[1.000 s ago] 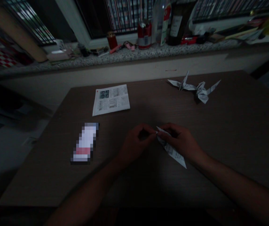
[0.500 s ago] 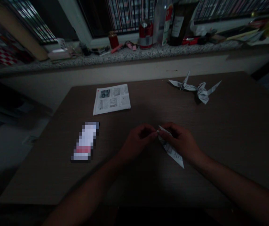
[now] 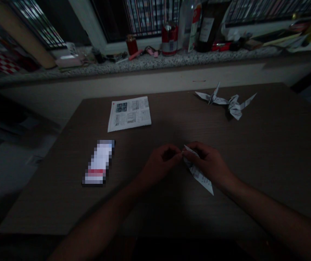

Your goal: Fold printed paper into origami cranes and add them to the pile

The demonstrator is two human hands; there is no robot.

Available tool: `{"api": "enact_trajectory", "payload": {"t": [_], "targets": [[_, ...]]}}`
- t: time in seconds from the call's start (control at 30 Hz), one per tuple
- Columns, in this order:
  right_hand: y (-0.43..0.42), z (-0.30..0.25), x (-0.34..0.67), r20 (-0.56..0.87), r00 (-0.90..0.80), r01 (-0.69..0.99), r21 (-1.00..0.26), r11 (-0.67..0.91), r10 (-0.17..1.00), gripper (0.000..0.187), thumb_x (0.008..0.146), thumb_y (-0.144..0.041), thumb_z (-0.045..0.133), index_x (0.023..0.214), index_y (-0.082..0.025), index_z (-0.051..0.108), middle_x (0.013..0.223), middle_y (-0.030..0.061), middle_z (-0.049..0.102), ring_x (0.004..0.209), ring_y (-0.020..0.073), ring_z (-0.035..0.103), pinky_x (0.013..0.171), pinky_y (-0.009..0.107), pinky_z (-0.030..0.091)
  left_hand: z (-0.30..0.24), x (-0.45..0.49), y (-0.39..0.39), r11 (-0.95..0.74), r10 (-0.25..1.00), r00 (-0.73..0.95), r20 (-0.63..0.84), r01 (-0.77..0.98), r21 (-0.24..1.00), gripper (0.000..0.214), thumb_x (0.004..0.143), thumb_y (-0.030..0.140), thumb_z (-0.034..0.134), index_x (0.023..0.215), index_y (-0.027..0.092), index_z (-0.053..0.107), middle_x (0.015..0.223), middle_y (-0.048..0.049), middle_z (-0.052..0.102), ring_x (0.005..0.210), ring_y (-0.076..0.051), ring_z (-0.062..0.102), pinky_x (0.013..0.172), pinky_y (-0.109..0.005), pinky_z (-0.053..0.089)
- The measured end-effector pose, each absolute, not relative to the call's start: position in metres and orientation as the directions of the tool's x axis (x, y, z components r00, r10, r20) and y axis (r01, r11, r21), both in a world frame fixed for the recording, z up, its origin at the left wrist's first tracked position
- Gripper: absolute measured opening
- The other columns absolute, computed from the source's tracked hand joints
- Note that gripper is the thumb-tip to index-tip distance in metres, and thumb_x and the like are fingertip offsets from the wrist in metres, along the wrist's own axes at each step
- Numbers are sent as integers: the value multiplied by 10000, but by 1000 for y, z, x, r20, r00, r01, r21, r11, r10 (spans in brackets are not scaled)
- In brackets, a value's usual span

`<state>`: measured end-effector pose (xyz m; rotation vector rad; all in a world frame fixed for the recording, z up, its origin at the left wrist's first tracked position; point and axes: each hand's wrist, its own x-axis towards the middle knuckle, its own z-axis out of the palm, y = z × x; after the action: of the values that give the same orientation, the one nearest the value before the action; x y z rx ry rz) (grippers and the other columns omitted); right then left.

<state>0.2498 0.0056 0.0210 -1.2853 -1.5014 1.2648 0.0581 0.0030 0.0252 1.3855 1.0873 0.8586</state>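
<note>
A folded piece of printed paper point(image 3: 202, 178), long and pointed like a half-made paper crane, is held over the table between both hands. My right hand point(image 3: 208, 159) grips its upper part, the thumb pressed on the near face. My left hand point(image 3: 163, 157) pinches the paper's left tip, its fingertips meeting those of the right hand. The pinched tip is mostly hidden by the fingers. Two finished paper cranes of the same printed paper, a left one point(image 3: 212, 98) and a right one point(image 3: 235, 107), lie at the back right of the table.
A folded newspaper sheet point(image 3: 130, 115) lies at the back left of the brown table point(image 3: 275, 152). Nearer me on the left is a phone point(image 3: 99, 161) with its lit screen blurred out. Behind the table, a stone sill point(image 3: 144, 65) carries a red can point(image 3: 169, 39), bottles and small items.
Almost nothing differs. Both hands keep their pinch on the folded paper, and the whole view has shifted very slightly.
</note>
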Motion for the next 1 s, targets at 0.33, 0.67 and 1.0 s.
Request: {"api": "enact_trajectory", "payload": {"t": [0.33, 0.67, 1.0], "targets": [[4, 18, 251, -48, -241, 148, -989, -12, 969, 202, 889, -408, 684, 891, -206, 694, 746, -7, 628, 670, 148, 555, 624, 276, 443, 25, 60, 2, -10, 949, 310, -52, 196, 981, 200, 907, 374, 696, 871, 179, 666, 840, -2, 678, 805, -156, 631, 743, -255, 481], [6, 15, 250, -90, -218, 109, -992, -67, 972, 285, 879, -496, 694, 893, -211, 700, 759, 4, 646, 686, 158, 572, 646, 288, 454, 20, 61, 2, 31, 960, 269, -76, 169, 985, 239, 911, 421, 690, 925, 183, 685, 899, -16, 702, 844, -169, 649, 786, -275, 499], [10, 15, 253, -147, -216, 192, -976, -105, 965, 343, 829, -542, 729, 945, -220, 752, 723, 17, 665, 630, 171, 578, 570, 293, 421, 22, 57, 5, 14, 983, 181, -43, 155, 988, 198, 918, 375, 672, 884, 181, 647, 835, 5, 638, 803, -152, 598, 753, -262, 477]]}}
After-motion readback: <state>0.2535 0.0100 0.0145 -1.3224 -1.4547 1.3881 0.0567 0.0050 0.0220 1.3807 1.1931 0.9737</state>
